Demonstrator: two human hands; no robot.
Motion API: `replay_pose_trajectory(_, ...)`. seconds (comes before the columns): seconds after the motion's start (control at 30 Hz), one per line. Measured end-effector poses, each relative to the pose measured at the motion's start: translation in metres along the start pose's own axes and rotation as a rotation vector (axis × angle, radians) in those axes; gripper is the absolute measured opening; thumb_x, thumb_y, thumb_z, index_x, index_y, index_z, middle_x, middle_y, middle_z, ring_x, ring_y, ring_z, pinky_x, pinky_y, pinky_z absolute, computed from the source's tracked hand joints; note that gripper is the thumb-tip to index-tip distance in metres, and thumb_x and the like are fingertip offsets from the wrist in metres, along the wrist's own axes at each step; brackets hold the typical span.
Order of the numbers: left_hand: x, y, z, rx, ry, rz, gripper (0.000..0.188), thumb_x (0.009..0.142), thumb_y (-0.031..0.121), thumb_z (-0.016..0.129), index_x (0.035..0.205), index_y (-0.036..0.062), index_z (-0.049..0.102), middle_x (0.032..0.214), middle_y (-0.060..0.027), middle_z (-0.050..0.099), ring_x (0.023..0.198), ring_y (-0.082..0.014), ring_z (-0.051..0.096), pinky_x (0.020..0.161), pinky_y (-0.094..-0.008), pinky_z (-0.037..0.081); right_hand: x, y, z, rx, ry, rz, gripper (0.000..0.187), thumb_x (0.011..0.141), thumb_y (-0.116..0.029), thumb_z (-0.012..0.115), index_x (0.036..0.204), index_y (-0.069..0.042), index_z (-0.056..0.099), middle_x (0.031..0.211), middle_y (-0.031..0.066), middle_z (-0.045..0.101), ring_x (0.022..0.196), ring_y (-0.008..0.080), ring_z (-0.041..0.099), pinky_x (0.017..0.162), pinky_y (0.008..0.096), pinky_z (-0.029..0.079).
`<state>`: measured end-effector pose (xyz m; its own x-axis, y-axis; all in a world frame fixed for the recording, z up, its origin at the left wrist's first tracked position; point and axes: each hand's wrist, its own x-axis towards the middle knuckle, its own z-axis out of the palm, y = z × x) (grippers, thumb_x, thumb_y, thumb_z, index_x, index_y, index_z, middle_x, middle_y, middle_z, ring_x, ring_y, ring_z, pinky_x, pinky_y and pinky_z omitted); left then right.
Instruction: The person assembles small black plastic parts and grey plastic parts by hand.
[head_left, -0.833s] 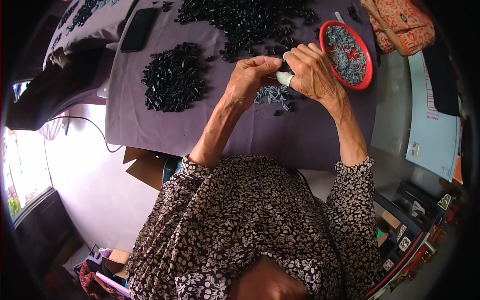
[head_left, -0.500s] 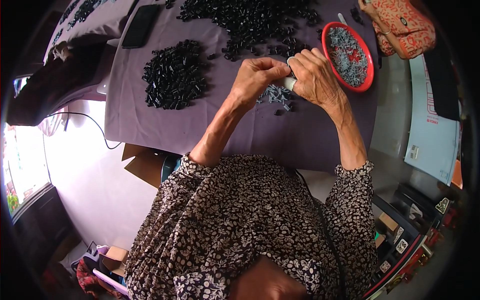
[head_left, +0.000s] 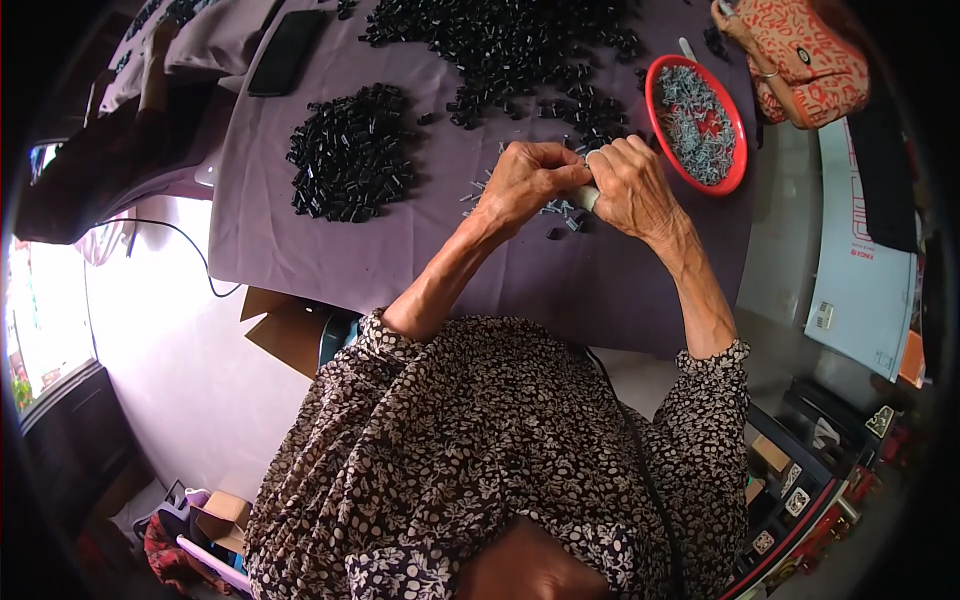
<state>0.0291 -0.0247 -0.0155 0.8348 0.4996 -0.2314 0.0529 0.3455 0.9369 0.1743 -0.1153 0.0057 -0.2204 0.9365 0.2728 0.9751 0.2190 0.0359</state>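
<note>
My left hand (head_left: 525,182) and my right hand (head_left: 640,192) meet above the table, closed, fingertips together in a pinch. What they pinch is too small and hidden to make out. A pale, whitish piece (head_left: 588,197) shows beneath the right fingers; whether it is a finger wrap or a held object, I cannot tell. Under my hands lie scattered small grey pins (head_left: 562,210) on the purple cloth (head_left: 330,262). A heap of small black plastic pieces (head_left: 350,155) lies to the left. Beyond my hands spreads a larger black heap (head_left: 500,60).
Right of my hands stands a red oval bowl (head_left: 742,140) holding many grey pins (head_left: 690,95). A dark phone (head_left: 285,55) lies at the far left. Another person's hand (head_left: 738,25) rests near an orange patterned bag (head_left: 815,60); another arm (head_left: 155,75) reaches in at upper left.
Both my hands have moved slightly down toward me, still together, uncovering more black pieces beyond and grey pins on the left. Another person's arm has appeared at the upper left.
</note>
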Motion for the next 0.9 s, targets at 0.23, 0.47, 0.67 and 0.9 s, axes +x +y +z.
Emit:
replay_pose_trajectory(0.23, 0.004, -0.011, -0.001, 0.074, -0.066, -0.040, 0.013, 0.077, 0.012, 0.063, 0.080, 0.0000, 0.066, 0.067, -0.0027, 0.061, 0.061, -0.0064, 0.053, 0.055, -0.0211, 0.041, -0.012, 0.001, 0.007, 0.039, -0.035, -0.006, 0.019, 0.063, -0.011, 0.063, 0.058, -0.005, 0.045, 0.053, 0.0086, 0.047, 0.051, 0.0226, 0.047, 0.053, 0.0336, 0.036)
replay_pose_trajectory(0.47, 0.006, -0.005, -0.007, -0.362, -0.096, -0.091, 0.020, 0.083, 0.017, 0.061, 0.084, -0.0029, 0.064, 0.077, -0.0080, 0.062, 0.069, -0.0153, 0.059, 0.068, -0.0283, 0.050, 0.006, 0.001, -0.005, 0.054, 0.072, 0.004, 0.015, 0.062, -0.011, 0.060, 0.060, -0.005, 0.046, 0.053, 0.0078, 0.049, 0.051, 0.0212, 0.049, 0.052, 0.0332, 0.036)
replay_pose_trajectory(0.67, 0.008, -0.009, -0.014, -0.424, -0.117, -0.112, 0.024, 0.086, 0.021, 0.058, 0.085, -0.0032, 0.063, 0.077, -0.0084, 0.062, 0.070, -0.0162, 0.060, 0.068, -0.0284, 0.051, 0.010, 0.000, -0.009, 0.051, -0.002, 0.034, 0.029, 0.068, -0.025, 0.067, 0.063, -0.003, 0.049, 0.057, 0.0086, 0.050, 0.054, 0.0231, 0.048, 0.053, 0.0339, 0.035)
replay_pose_trajectory(0.9, 0.010, -0.016, -0.016, -0.468, -0.131, -0.136, 0.022, 0.085, 0.020, 0.058, 0.083, -0.0014, 0.063, 0.076, -0.0071, 0.061, 0.069, -0.0163, 0.060, 0.067, -0.0288, 0.052, 0.013, -0.005, -0.017, 0.068, -0.077, 0.062, 0.036, 0.068, -0.032, 0.070, 0.064, -0.002, 0.049, 0.058, 0.0088, 0.052, 0.055, 0.0232, 0.048, 0.056, 0.0339, 0.036)
